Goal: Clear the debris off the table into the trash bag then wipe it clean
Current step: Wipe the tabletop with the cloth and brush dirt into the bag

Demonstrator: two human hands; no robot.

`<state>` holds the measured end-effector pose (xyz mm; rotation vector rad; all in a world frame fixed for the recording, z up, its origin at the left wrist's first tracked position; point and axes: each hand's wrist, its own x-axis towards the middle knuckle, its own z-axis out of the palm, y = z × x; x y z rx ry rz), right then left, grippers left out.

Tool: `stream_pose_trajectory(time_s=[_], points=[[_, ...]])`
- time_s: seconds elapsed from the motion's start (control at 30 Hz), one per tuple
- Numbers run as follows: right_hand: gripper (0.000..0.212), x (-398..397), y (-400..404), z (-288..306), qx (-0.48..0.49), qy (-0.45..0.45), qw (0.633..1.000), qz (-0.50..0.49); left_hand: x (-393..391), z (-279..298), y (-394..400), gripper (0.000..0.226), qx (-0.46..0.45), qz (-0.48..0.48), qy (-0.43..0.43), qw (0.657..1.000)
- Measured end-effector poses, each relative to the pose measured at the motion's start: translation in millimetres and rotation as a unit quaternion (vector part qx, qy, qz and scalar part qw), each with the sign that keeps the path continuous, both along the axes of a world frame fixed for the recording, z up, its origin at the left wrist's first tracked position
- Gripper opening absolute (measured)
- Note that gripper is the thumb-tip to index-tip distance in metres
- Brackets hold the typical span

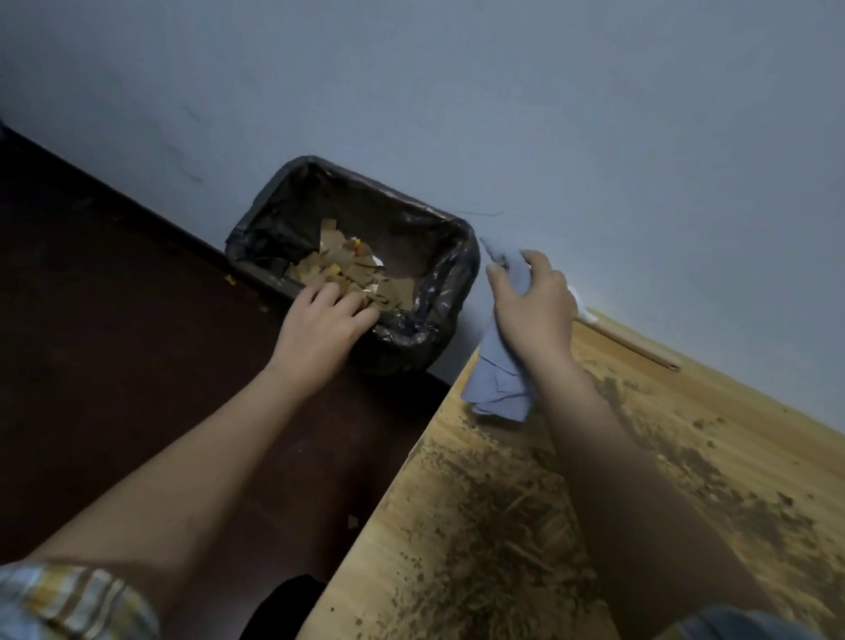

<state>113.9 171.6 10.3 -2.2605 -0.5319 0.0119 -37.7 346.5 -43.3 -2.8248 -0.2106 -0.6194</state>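
A pale blue wall (486,68) fills the upper view — dim, even light. Below it lies dark reddish-brown floor (75,312), edged by dark skirting (112,197).

We see a dim, bluish-lit room, soft throughout; the sleeves (47,603) at the bottom edge blur, and straight lines bow from wide-angle distortion.

Glossy plastic trash bag (444,291), wooden table (738,453)
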Motion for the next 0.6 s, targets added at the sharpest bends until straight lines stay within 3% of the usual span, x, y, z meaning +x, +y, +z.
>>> stream_pose_trajectory(time_s=[0.13,0.2,0.3,0.33,0.43,0.5,0.6], points=[[0.078,-8,18,8,0.092,0.154,0.984,-0.021,-9,25,0,0.023,0.043,-0.058,-0.043,0.996],[0.065,-10,18,10,0.129,0.189,0.973,-0.039,-13,32,-3,0.025,0.063,-0.066,-0.048,0.995],[0.02,-18,11,13,0.178,0.204,0.961,-0.06,-18,39,-11,0.019,0.051,-0.065,-0.068,0.994],[0.014,-20,8,15,0.197,0.205,0.956,-0.068,-19,42,-15,0.021,0.032,-0.058,-0.081,0.994],[0.014,-27,-7,23,0.232,0.219,0.942,-0.1,-22,55,-33,0.035,-0.075,0.002,-0.104,0.992],[0.037,-33,-18,25,0.235,0.233,0.935,-0.128,-25,62,-45,0.052,-0.202,0.071,-0.111,0.97],[0.059,-43,-32,25,0.255,0.224,0.927,-0.159,-26,72,-58,0.063,-0.447,0.138,-0.169,0.867]])
